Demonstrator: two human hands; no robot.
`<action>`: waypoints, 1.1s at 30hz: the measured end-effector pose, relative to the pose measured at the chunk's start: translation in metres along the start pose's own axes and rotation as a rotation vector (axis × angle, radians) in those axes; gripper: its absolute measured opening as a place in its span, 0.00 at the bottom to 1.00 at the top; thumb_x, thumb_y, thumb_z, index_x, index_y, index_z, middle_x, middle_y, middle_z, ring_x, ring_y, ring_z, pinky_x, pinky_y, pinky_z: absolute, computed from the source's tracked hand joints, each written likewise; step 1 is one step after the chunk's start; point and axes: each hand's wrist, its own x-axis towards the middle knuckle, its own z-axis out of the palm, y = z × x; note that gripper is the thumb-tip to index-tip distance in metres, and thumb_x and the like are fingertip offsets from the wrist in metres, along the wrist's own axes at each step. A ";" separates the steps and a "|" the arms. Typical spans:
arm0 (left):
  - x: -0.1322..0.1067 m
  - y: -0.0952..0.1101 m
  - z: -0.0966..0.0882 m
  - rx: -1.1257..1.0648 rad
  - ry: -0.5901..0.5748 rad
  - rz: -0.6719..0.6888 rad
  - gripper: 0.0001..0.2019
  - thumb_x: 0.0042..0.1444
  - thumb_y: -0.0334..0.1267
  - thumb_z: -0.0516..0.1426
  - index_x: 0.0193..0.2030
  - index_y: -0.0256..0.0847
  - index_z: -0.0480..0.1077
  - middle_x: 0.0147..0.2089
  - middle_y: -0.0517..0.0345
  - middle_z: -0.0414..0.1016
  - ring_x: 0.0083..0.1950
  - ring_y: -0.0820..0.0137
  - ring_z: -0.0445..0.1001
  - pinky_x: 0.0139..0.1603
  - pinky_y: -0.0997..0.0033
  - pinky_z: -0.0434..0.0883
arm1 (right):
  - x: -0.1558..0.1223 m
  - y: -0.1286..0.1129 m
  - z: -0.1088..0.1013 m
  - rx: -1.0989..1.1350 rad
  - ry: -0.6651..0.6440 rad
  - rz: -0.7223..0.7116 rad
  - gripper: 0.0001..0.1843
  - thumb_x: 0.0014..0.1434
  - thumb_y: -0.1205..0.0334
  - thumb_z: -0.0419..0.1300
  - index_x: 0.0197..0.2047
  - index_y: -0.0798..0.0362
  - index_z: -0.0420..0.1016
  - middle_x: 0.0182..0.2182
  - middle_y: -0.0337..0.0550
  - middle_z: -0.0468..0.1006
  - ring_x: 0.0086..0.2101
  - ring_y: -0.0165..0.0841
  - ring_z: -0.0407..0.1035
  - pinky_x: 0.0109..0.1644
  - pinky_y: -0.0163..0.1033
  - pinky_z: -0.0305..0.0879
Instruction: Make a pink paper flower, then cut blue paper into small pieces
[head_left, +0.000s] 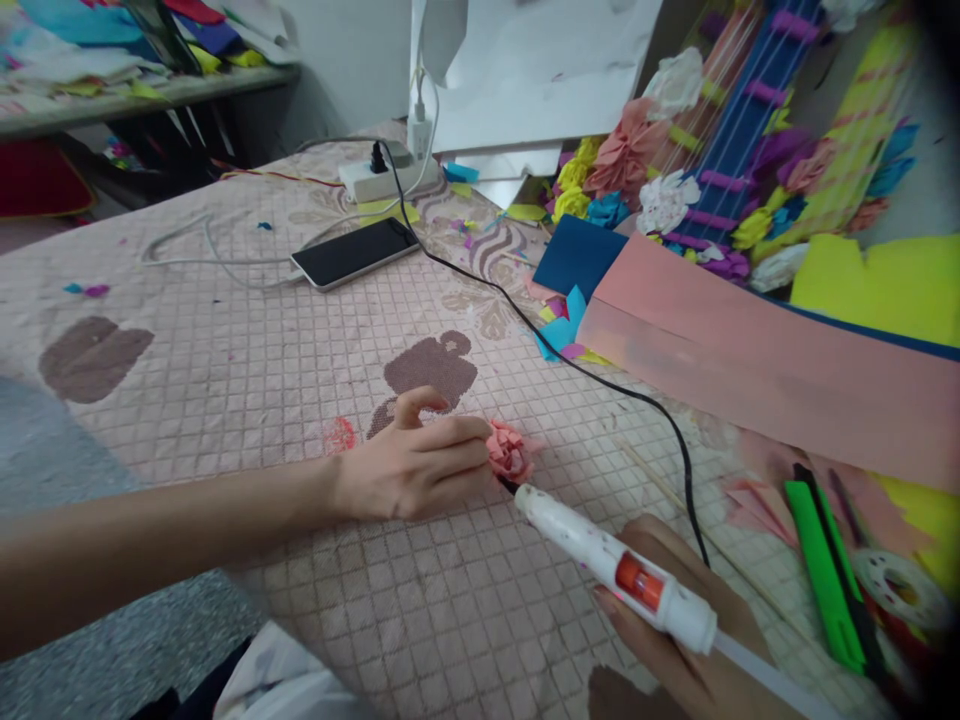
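A pink paper flower (510,450) is pinched between the fingertips of the left hand (412,465), over the checked tablecloth (255,370). A white glue gun (577,538) (its black tip aimed at the flower's lower edge) is gripped by the right hand (729,608).

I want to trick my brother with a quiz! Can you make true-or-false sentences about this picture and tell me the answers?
1. The left hand holds a small pink flower. True.
2. The glue gun is in the left hand. False: the right hand holds it.
3. The glue gun's tip is at the small pink flower. True.
4. The phone has a bright screen. False: its screen is dark.
5. A white cable runs to the phone. True.
6. The cutter is blue. False: it is green.
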 end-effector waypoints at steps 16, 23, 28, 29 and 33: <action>-0.001 0.000 0.004 -0.214 -0.064 -0.203 0.05 0.65 0.34 0.52 0.41 0.43 0.69 0.39 0.61 0.76 0.49 0.69 0.68 0.53 0.60 0.54 | -0.007 0.002 -0.001 -0.008 0.065 -0.104 0.04 0.60 0.65 0.52 0.38 0.48 0.64 0.28 0.39 0.71 0.28 0.31 0.70 0.29 0.33 0.68; 0.000 -0.003 0.005 -0.328 -0.086 -0.288 0.03 0.61 0.36 0.56 0.40 0.44 0.71 0.46 0.57 0.75 0.53 0.65 0.67 0.54 0.59 0.56 | -0.011 0.009 -0.007 -0.049 0.118 -0.137 0.08 0.58 0.66 0.53 0.43 0.47 0.64 0.31 0.40 0.73 0.32 0.34 0.73 0.30 0.33 0.70; 0.002 -0.003 0.004 -0.362 -0.104 -0.319 0.04 0.61 0.34 0.55 0.41 0.44 0.70 0.49 0.58 0.75 0.59 0.63 0.65 0.57 0.59 0.56 | -0.011 0.013 -0.006 -0.039 0.182 -0.079 0.06 0.59 0.64 0.53 0.41 0.46 0.65 0.29 0.38 0.73 0.29 0.35 0.72 0.28 0.35 0.68; 0.002 -0.003 0.004 -0.364 -0.108 -0.327 0.03 0.61 0.34 0.55 0.41 0.44 0.70 0.48 0.59 0.76 0.59 0.63 0.65 0.57 0.59 0.56 | -0.011 0.013 -0.005 -0.031 0.203 -0.068 0.05 0.59 0.63 0.53 0.40 0.46 0.65 0.28 0.38 0.72 0.27 0.34 0.71 0.27 0.36 0.67; 0.002 -0.001 0.004 -0.378 -0.123 -0.355 0.04 0.61 0.33 0.55 0.42 0.43 0.69 0.47 0.58 0.76 0.58 0.63 0.65 0.56 0.60 0.56 | -0.013 0.019 -0.002 -0.034 0.239 -0.029 0.02 0.59 0.60 0.54 0.35 0.46 0.67 0.24 0.37 0.71 0.25 0.35 0.70 0.25 0.36 0.67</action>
